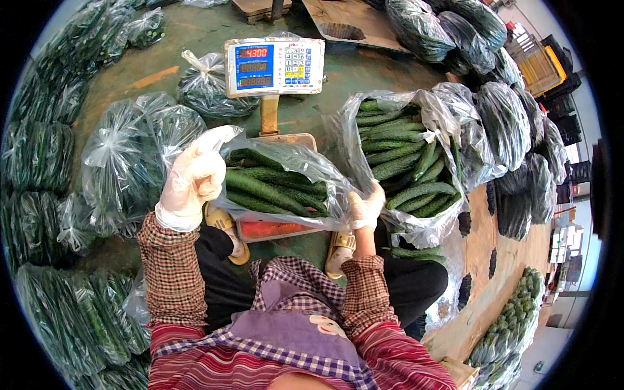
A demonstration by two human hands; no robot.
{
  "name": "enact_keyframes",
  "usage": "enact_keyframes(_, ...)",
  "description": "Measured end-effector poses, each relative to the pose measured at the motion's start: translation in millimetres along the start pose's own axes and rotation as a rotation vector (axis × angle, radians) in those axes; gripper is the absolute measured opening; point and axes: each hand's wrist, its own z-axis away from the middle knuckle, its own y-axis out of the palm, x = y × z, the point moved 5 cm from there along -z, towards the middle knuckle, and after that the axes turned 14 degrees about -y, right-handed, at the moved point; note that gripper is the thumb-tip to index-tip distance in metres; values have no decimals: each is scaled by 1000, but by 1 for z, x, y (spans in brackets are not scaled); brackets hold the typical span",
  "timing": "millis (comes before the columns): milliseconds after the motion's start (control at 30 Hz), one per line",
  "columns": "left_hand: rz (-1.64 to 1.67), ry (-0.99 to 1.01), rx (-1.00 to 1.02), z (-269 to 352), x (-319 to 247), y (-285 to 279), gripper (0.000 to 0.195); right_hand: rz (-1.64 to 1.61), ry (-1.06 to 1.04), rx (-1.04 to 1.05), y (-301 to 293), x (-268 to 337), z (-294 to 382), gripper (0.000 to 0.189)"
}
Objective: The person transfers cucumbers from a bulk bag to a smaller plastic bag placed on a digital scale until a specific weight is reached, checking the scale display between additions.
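Note:
An unsealed clear plastic bag [336,184] of green cucumbers [273,191] lies on the red platform [273,231] of a digital scale. My left hand [192,180], in a pale glove, is closed on the bag's left edge. Gloved too, my right hand [365,205] grips the gathered plastic at the bag's right end. The scale's display [274,67] stands on a post behind the bag and is lit. Right beside my right hand, a larger plastic bag [441,109] stands unsealed, with many cucumbers [395,158] showing inside.
Tied bags of cucumbers [122,161] stand close on the left, with more stacked along the far left. Another knotted bag [207,87] sits behind, left of the scale. Filled bags [504,122] line the right side. A yellow crate [541,68] stands at the far right.

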Motion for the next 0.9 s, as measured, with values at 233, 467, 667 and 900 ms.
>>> enact_keyframes(233,-97,-17,-57,-11,8,-2,43,511,85,412,1,59,3,95)
enact_keyframes(467,-175,-134,-262,-10,16,-8,20,706,-19,382,-4,84,-6,82)
enact_keyframes(667,-267,42,-386,-6,-1,-11,15,70,483,452,13,-13,-3,37)
enact_keyframes(900,-5,379,-263,21,-41,-30,21,-732,-8,161,-25,133,-99,10)
